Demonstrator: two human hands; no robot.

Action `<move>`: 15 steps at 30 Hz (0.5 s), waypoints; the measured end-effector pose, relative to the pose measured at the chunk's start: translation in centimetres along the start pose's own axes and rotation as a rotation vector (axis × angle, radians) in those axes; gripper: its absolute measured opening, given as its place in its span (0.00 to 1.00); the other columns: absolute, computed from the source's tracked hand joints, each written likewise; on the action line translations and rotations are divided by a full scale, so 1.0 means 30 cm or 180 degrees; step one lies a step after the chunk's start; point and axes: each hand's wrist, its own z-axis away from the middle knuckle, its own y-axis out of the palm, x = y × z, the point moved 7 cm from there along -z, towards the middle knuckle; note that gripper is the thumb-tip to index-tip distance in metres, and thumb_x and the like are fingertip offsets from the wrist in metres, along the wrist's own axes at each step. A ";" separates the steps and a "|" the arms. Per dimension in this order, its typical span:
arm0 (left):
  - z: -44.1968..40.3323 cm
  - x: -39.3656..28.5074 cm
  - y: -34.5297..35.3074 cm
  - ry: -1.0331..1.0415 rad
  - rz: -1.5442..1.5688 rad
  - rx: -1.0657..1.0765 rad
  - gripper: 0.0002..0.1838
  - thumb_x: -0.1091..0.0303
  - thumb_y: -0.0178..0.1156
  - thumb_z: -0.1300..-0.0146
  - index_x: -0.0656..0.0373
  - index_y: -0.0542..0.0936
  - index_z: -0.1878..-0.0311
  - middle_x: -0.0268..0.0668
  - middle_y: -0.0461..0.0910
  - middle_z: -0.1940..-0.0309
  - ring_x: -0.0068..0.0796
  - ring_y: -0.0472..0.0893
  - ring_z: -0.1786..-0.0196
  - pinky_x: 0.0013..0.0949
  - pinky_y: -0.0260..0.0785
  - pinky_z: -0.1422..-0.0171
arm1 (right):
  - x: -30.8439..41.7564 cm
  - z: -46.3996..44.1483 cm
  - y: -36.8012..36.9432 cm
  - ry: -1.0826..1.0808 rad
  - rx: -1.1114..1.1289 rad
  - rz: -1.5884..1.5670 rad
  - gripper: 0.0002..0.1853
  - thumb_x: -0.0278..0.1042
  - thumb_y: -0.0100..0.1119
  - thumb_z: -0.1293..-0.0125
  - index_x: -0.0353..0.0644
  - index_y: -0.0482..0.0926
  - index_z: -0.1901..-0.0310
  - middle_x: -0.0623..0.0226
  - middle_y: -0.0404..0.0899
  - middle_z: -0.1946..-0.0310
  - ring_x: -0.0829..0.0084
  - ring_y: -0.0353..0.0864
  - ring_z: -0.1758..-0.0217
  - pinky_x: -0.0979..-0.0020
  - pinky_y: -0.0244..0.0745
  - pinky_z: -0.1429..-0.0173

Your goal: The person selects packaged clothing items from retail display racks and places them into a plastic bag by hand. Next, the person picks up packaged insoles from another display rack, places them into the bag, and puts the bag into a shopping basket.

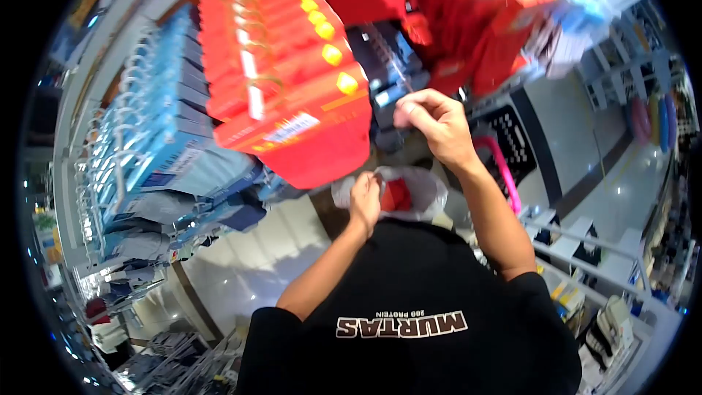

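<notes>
Mostly whitish, crumpled bag [426,193].

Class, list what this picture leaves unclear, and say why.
All in the head view:
Red contents of the plastic bag: partly hidden by the bag itself.
Print on the label of the front red pack: too small and blurred.
Whether the right hand pinches anything: too blurred.

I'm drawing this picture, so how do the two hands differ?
The left hand grips the bag by its rim; the right hand is raised near the red packs, with nothing plainly in it. The left hand is nearer the shirt; the right hand reaches farther out. Both are bare.
</notes>
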 end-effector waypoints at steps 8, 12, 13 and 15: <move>-0.006 0.008 0.033 -0.0279 0.0501 0.0431 0.11 0.65 0.49 0.24 0.60 0.75 0.61 0.28 0.77 0.68 0.12 0.72 0.67 0.20 0.66 0.61 | -0.393 0.322 -0.034 0.0650 0.1631 0.2341 0.14 0.37 0.55 0.35 0.35 0.82 0.57 0.45 0.82 0.65 0.51 0.83 0.59 0.59 0.75 0.51; 0.008 -0.012 0.080 -0.0168 0.0514 0.0623 0.11 0.64 0.50 0.24 0.59 0.75 0.61 0.27 0.76 0.70 0.12 0.71 0.69 0.21 0.65 0.63 | -0.647 0.379 0.002 0.1219 0.1766 0.2887 0.18 0.39 0.59 0.39 0.34 0.79 0.53 0.46 0.82 0.61 0.51 0.83 0.56 0.56 0.75 0.49; 0.015 -0.019 0.095 -0.0141 0.0590 0.0674 0.11 0.63 0.50 0.25 0.59 0.75 0.61 0.27 0.76 0.70 0.11 0.70 0.70 0.20 0.65 0.64 | -0.706 0.382 0.018 0.1173 0.1989 0.3083 0.18 0.39 0.60 0.40 0.34 0.79 0.53 0.46 0.83 0.60 0.52 0.83 0.56 0.57 0.76 0.49; 0.027 -0.029 0.120 -0.0175 0.0478 0.0801 0.11 0.63 0.51 0.25 0.59 0.75 0.61 0.27 0.75 0.71 0.11 0.69 0.72 0.20 0.64 0.67 | -0.763 0.359 0.059 0.0802 0.2124 0.3199 0.17 0.36 0.62 0.42 0.36 0.80 0.54 0.50 0.83 0.61 0.53 0.83 0.58 0.60 0.77 0.53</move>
